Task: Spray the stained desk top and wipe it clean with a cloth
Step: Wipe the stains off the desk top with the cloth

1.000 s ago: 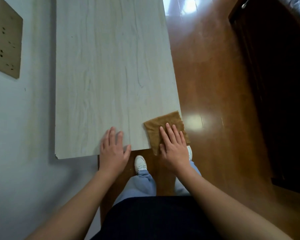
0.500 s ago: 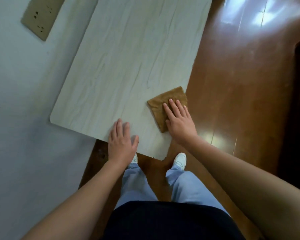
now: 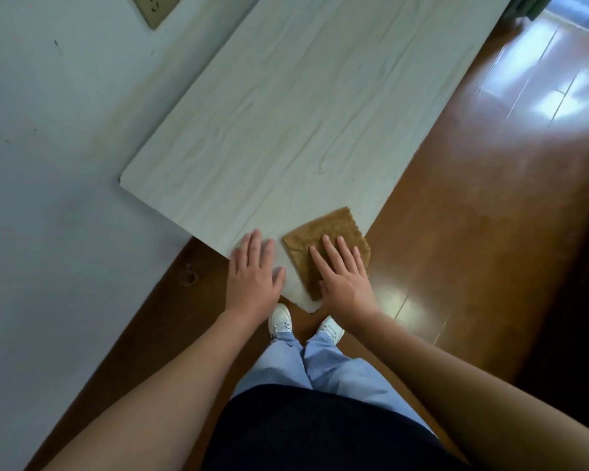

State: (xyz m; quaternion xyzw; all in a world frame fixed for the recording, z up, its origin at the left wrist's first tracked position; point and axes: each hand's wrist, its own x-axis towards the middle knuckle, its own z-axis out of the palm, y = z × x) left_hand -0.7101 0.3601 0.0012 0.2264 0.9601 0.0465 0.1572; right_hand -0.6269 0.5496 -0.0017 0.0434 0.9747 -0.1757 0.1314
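Nearby, wall socket (image 3: 153, 8), glossy floor (image 3: 490, 198).

Right hand (image 3: 346, 283) lies flat on brown cloth (image 3: 323, 244) at desk top (image 3: 286, 130) corner; left hand (image 3: 254, 275) flat beside it.

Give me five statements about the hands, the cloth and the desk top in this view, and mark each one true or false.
1. The right hand lies flat, fingers spread, on the folded brown cloth. True.
2. The left hand grips a spray bottle. False: it rests palm down on the pale wood-grain desk top, and no bottle is in view.
3. The cloth sits near the desk corner closest to the person. True.
4. The cloth is bunched up in a fist. False: it lies flat under an open palm.
5. The two hands overlap on the cloth. False: they are apart, and only the right touches it.
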